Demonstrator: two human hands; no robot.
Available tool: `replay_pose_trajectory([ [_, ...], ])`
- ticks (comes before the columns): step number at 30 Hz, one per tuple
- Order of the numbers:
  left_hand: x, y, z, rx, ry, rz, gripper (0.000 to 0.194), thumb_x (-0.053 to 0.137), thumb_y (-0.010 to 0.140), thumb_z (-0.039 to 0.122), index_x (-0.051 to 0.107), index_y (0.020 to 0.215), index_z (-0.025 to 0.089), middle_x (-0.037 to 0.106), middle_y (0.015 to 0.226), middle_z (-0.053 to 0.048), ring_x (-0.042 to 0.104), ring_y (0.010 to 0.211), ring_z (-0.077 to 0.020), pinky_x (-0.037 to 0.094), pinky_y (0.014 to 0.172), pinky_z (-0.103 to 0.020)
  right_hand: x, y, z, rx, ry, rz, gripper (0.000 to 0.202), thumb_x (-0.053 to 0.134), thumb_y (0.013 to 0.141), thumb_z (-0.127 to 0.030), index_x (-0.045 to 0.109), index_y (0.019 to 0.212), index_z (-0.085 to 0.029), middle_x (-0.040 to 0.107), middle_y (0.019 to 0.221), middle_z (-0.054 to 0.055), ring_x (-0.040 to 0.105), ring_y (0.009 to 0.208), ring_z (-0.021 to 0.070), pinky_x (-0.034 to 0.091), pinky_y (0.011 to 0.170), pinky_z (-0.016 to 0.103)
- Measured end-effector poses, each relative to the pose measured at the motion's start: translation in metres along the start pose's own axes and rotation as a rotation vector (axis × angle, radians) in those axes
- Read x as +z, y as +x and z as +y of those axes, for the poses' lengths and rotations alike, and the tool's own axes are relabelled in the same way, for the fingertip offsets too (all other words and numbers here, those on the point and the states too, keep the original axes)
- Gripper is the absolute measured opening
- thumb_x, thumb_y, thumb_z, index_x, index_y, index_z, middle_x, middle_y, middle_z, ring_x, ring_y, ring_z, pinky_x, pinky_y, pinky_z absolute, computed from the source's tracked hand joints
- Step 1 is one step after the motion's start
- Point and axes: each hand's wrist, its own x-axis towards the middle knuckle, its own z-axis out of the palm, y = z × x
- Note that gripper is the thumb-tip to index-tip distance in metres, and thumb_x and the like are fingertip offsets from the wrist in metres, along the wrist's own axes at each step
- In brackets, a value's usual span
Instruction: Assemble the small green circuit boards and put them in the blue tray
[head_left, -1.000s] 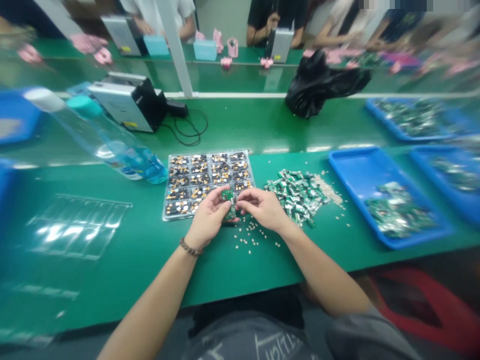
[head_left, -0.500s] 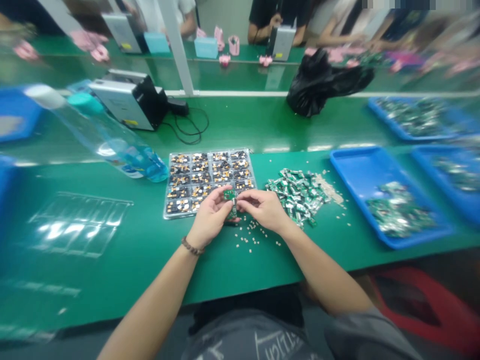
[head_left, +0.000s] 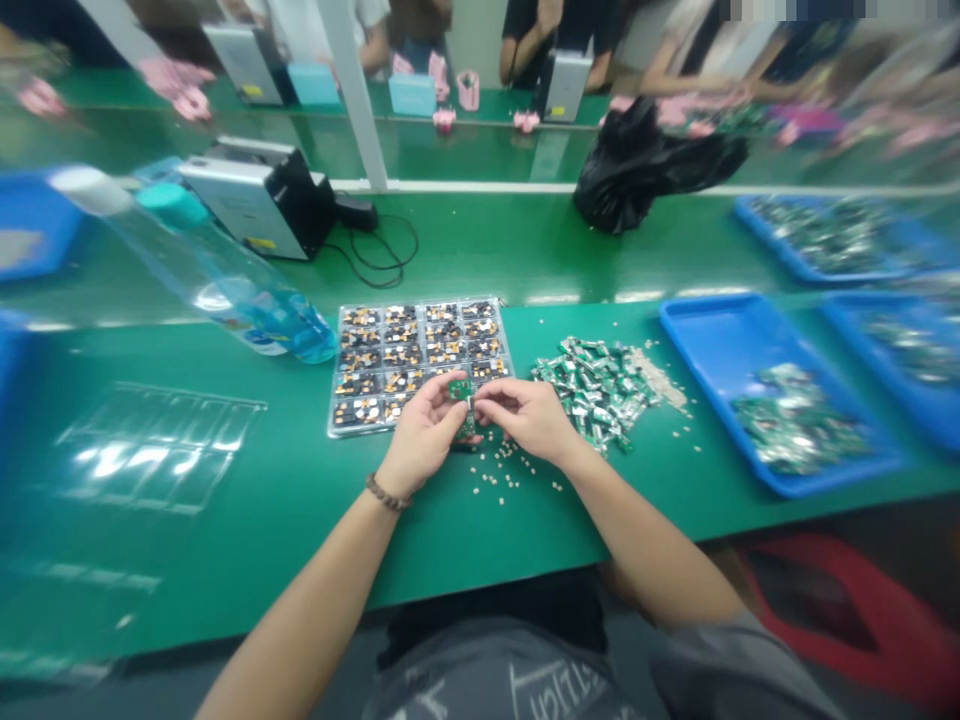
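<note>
A small green circuit board is held between thumb and fingers of my left hand. My right hand is pinched at the board's right edge; whatever its fingertips hold is too small to make out. Behind my hands lies a clear compartment tray filled with small black, orange and silver parts. To the right is a heap of green boards, with a pile of tiny beige pieces beside it. More beige bits are scattered just below my hands.
Blue trays with boards stand at the right, the nearest one beside the heap. Two bottles and a grey-black device are at the left. A clear empty tray lies front left. A black bag sits behind. People work opposite.
My hands and the board have barely moved. Across the table, a person's raised hand has shifted slightly.
</note>
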Motion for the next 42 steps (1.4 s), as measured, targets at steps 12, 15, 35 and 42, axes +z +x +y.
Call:
replay_pose_trajectory([
  [12, 0.001, 0.001, -0.002, 0.006, 0.021, 0.021, 0.048, 0.068, 0.079, 0.026, 0.053, 0.124, 0.021, 0.064, 0.093, -0.006, 0.065, 0.076, -0.0176, 0.060, 0.053, -0.025, 0.004, 0.000, 0.000, -0.076, -0.074, 0.037, 0.013, 0.062, 0.087, -0.029, 0.071, 0.092, -0.021, 0.072, 0.083, 0.001, 0.067, 0.068, 0.0139, 0.055, 0.068, 0.026],
  [15, 0.002, 0.001, -0.002, 0.036, 0.044, 0.022, 0.047, 0.066, 0.080, 0.025, 0.052, 0.125, 0.021, 0.064, 0.093, -0.006, 0.064, 0.076, -0.0168, 0.059, 0.053, -0.024, 0.005, -0.001, 0.001, -0.079, -0.063, 0.036, 0.013, 0.063, 0.086, -0.030, 0.071, 0.092, -0.021, 0.072, 0.084, 0.002, 0.067, 0.069, 0.0142, 0.056, 0.069, 0.027],
  [35, 0.001, 0.001, -0.005, 0.101, 0.109, 0.013, 0.047, 0.063, 0.084, 0.026, 0.049, 0.127, 0.019, 0.063, 0.083, -0.003, 0.059, 0.061, -0.0108, 0.054, 0.055, -0.022, 0.010, -0.003, 0.003, -0.155, -0.100, 0.084, 0.011, 0.065, 0.085, -0.028, 0.071, 0.091, -0.021, 0.073, 0.092, 0.003, 0.068, 0.083, 0.0165, 0.054, 0.080, 0.030],
  [42, -0.001, 0.000, -0.003, 0.287, 0.129, 0.170, 0.036, 0.069, 0.079, 0.028, 0.056, 0.111, 0.017, 0.067, 0.094, -0.006, 0.066, 0.085, -0.0151, 0.055, 0.074, -0.024, 0.011, -0.004, 0.003, -0.059, -0.013, 0.059, 0.043, 0.072, 0.078, -0.039, 0.061, 0.115, -0.020, 0.069, 0.097, 0.005, 0.066, 0.079, 0.0165, 0.052, 0.063, 0.026],
])
